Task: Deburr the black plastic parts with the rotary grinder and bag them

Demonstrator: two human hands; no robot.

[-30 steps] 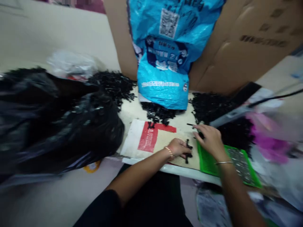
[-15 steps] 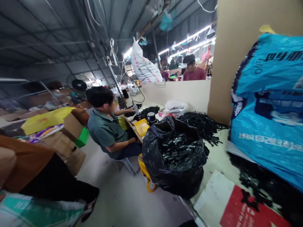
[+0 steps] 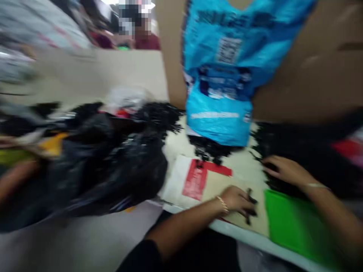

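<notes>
My left hand (image 3: 237, 202), with a bracelet at its wrist, is over a tan board (image 3: 217, 185) near the table edge. Its fingers are closed on a small black strip-like piece (image 3: 249, 195), whose ends stick out on both sides; blur hides its exact kind. To the right, my right hand (image 3: 279, 170) reaches to the edge of a pile of black pieces (image 3: 258, 143). Its fingers are curled into a pinch, and what lies between them is not clear. A red and white printed sheet (image 3: 194, 179) lies left of the tan board.
A blue printed bag (image 3: 218, 105) stands at the back, with black pieces before it. At left is a large black plastic bag (image 3: 136, 170), and beyond it a co-worker's arm (image 3: 19, 177). A green sheet or tray (image 3: 289, 223) lies at the right front. Cardboard (image 3: 312, 75) walls the back.
The view has swung right and down to the table, and both my hands have come into it. The blue bag now appears near the middle, the black bag at left.
</notes>
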